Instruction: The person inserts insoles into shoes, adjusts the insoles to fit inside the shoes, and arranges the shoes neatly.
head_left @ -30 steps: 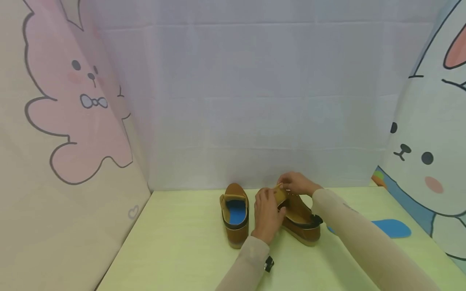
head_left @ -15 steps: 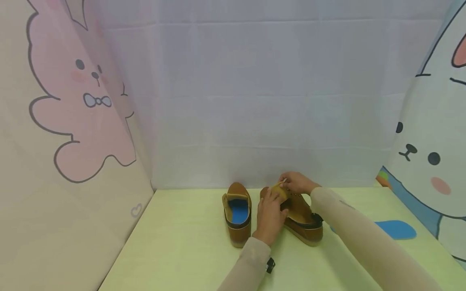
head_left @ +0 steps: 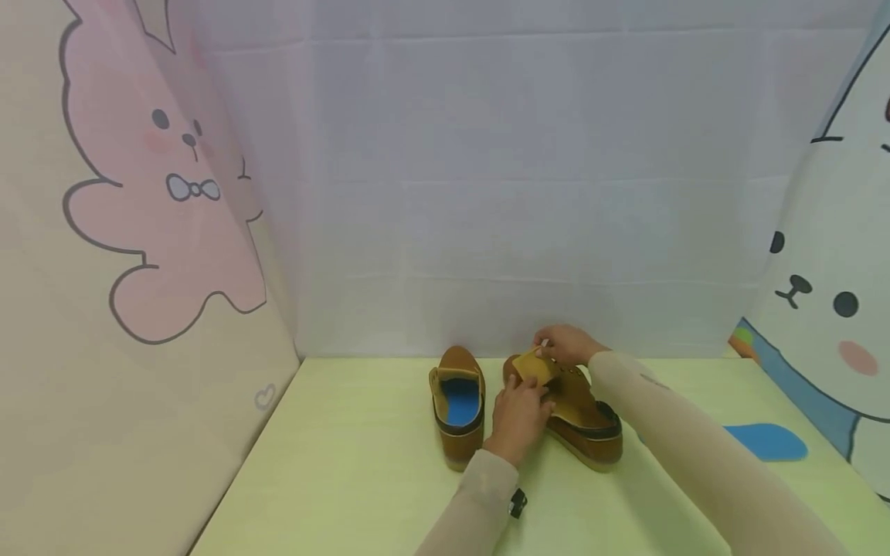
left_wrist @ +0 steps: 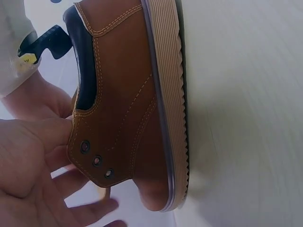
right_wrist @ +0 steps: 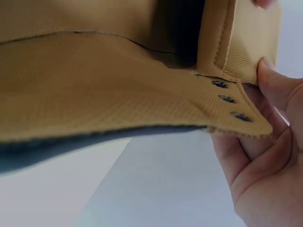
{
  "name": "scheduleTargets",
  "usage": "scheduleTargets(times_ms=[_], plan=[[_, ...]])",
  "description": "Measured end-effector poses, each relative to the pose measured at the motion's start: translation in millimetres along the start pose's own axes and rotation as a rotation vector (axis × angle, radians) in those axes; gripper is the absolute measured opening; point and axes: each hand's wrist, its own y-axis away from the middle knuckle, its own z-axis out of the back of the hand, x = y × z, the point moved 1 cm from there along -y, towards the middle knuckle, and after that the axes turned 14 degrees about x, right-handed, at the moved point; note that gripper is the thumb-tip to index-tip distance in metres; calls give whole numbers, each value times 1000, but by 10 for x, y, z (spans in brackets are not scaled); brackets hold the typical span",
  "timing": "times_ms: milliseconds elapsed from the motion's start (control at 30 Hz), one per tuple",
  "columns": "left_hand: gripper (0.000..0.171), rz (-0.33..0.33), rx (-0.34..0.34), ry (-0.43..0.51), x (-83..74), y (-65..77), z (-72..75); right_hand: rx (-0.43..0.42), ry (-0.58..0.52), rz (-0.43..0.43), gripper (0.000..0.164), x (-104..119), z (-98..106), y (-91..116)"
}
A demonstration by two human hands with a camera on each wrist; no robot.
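Observation:
A brown lace-less shoe [head_left: 580, 409] with a tan lining stands angled on the table, its yellowish tongue [head_left: 534, 369] pulled up and folded back toward the toe. My right hand [head_left: 566, 345] pinches the edge of that tongue; in the right wrist view the thumb [right_wrist: 274, 82] presses on it, with fingers behind the eyelet flap [right_wrist: 236, 106]. My left hand [head_left: 518, 421] holds the other eyelet flap [left_wrist: 97, 156], the fingers reaching past its edge in the left wrist view. The inside of this shoe is dark and partly hidden.
To the left stands the matching brown shoe [head_left: 462, 444], a blue insole [head_left: 462, 403] inside it. Another blue insole [head_left: 768, 442] lies on the pale yellow table [head_left: 348, 463] at right, partly behind the right sleeve. A white curtain [head_left: 445, 193] closes off the back.
The left hand has slid down from the tongue toward the eyelet flap, leaving more of the tongue in sight. My right hand keeps its pinch. The head view has shifted slightly.

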Motion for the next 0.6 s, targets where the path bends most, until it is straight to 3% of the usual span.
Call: scheduleTargets(times_ms=[200, 400, 500, 600], plan=[[23, 11, 49, 12, -19, -5, 5, 7, 20, -10, 12, -14, 7, -18], [28, 26, 46, -21, -14, -10, 9, 13, 14, -1, 16, -54, 15, -14], [32, 42, 72, -10, -13, -11, -10, 1, -13, 11, 23, -4, 37, 80], [33, 51, 79, 2, -13, -17, -26, -64, 12, 51, 27, 111, 72, 241]])
